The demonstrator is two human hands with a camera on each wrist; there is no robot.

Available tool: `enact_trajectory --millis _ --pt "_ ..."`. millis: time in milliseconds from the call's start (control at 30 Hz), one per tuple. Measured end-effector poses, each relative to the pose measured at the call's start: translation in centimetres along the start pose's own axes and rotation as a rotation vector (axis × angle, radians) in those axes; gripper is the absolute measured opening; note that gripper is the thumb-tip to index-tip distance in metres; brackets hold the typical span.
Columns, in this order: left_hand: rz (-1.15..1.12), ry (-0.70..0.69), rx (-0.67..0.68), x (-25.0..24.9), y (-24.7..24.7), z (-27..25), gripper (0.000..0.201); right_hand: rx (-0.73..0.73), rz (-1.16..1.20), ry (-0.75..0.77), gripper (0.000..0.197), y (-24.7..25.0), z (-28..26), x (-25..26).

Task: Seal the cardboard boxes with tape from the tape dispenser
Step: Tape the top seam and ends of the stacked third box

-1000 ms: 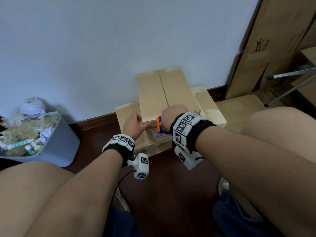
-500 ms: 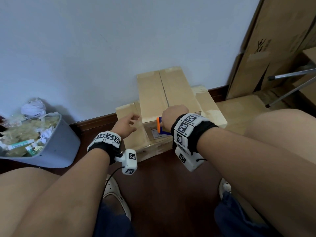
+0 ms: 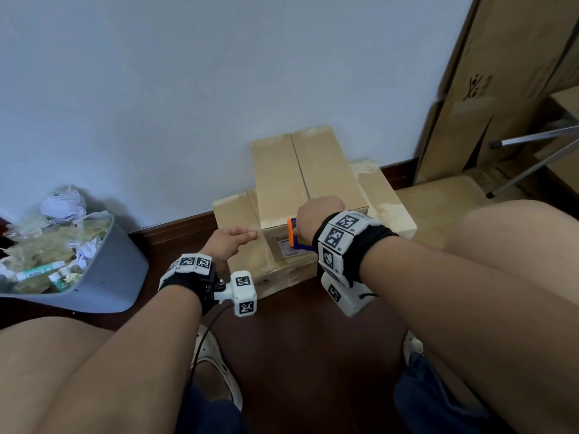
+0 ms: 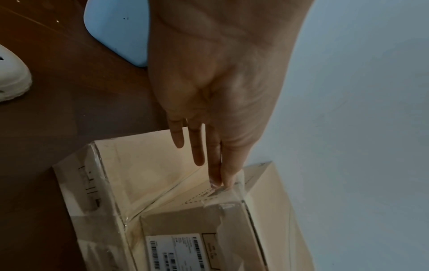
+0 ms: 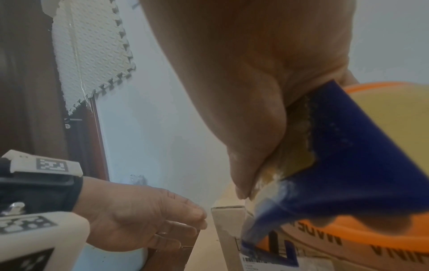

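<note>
A long cardboard box (image 3: 300, 173) lies on top of a wider, flatter box (image 3: 388, 202) against the wall. My right hand (image 3: 315, 214) grips the blue and orange tape dispenser (image 3: 293, 234) at the near end of the top box, over its white label (image 3: 289, 249). In the right wrist view the dispenser's blue frame (image 5: 348, 155) and orange roll (image 5: 343, 236) press on that end face. My left hand (image 3: 227, 242) is held flat with straight fingers. Its fingertips (image 4: 224, 180) touch clear tape at the top box's near left corner (image 4: 234, 194).
A grey bin (image 3: 109, 277) full of rubbish stands on the floor to the left. Flattened cartons (image 3: 488, 89) lean on the wall at right, with metal stand legs (image 3: 532, 136) in front. My knees and white shoes (image 3: 216, 355) frame the dark wooden floor.
My left hand has come off the near edge of the top box, moved left, and straightened its fingers onto the box's left corner. The right hand and dispenser have barely moved.
</note>
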State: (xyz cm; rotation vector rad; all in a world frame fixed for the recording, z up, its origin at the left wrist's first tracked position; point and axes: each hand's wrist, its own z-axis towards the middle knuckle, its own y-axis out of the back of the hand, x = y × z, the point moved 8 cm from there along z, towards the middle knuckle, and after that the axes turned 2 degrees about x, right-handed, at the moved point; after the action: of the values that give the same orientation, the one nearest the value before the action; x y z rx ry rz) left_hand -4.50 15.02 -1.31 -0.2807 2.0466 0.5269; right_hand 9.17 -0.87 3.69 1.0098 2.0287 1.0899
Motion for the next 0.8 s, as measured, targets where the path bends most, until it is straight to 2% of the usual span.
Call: enact_trajectory --millis 67,167,233,400,500,600,633,733,800 --pt "0.002 -0.024 -0.022 -0.4 -0.2 -0.2 0.013 0.043 0.045 -0.024 0.040 -1.0 1.1 0.3" --pt "0.029 -0.058 -0.080 -1.1 -0.4 -0.3 0.012 0.036 0.040 -0.116 0.078 -3.6 5.5 0.8" --pt "0.069 -0.072 -0.130 -1.5 -0.4 -0.1 0.007 0.023 0.038 -0.127 0.087 -5.2 8.5 1.2" --pt "0.233 -0.086 -0.243 -2.6 -0.6 0.1 0.010 -0.006 0.008 -0.101 0.090 -3.8 7.1 1.0" --pt "0.277 -0.068 -0.267 -3.3 -1.0 -0.5 0.010 0.012 0.030 -0.092 0.077 -3.1 6.1 0.8" --pt "0.311 -0.033 -0.273 -3.3 -1.4 -0.6 0.007 0.031 0.000 -0.090 0.082 -3.2 6.6 0.8" --pt "0.315 -0.029 -0.273 -3.3 -1.7 -0.5 0.009 0.016 0.007 -0.095 0.082 -3.4 7.1 0.8" --pt "0.261 0.044 -0.274 -2.1 -1.8 0.4 0.039 0.015 -0.009 -0.093 0.081 -3.6 7.0 1.0" --pt "0.209 0.095 -0.272 -0.6 -1.4 1.5 0.037 0.013 -0.011 -0.090 0.078 -3.7 6.9 1.1"
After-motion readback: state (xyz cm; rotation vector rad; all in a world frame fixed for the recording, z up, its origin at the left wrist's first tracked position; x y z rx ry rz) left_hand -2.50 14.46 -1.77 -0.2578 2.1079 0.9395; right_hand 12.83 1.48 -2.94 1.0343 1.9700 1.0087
